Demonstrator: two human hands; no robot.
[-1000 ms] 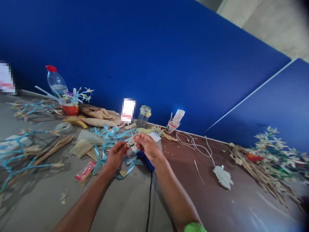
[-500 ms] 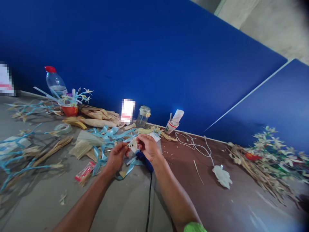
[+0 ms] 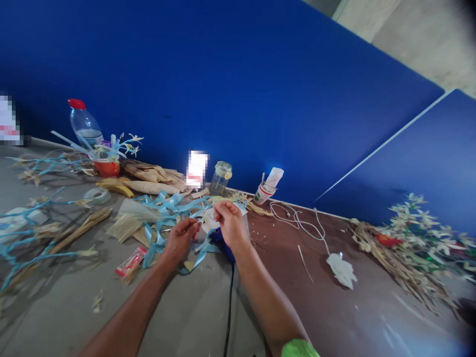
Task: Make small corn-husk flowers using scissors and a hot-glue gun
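Observation:
My left hand (image 3: 181, 238) and my right hand (image 3: 229, 222) meet over the table, fingertips close together. Between them they pinch a small pale straw piece (image 3: 207, 221), partly hidden by the fingers. Under the hands lies a tangle of light blue ribbon (image 3: 168, 208). A dark blue tool (image 3: 222, 243) with a black cord (image 3: 228, 307) lies just below my right hand.
A red-capped plastic bottle (image 3: 83, 125), an orange cup of straw flowers (image 3: 107, 167), a glass jar (image 3: 220, 178) and a paper cup (image 3: 263, 193) stand along the blue wall. White cord (image 3: 297, 220) and a white leaf shape (image 3: 342, 270) lie right. Straw flowers (image 3: 412, 238) pile far right.
My right hand has lifted slightly up and away from the left, drawing the pale piece with it. The left hand stays almost still.

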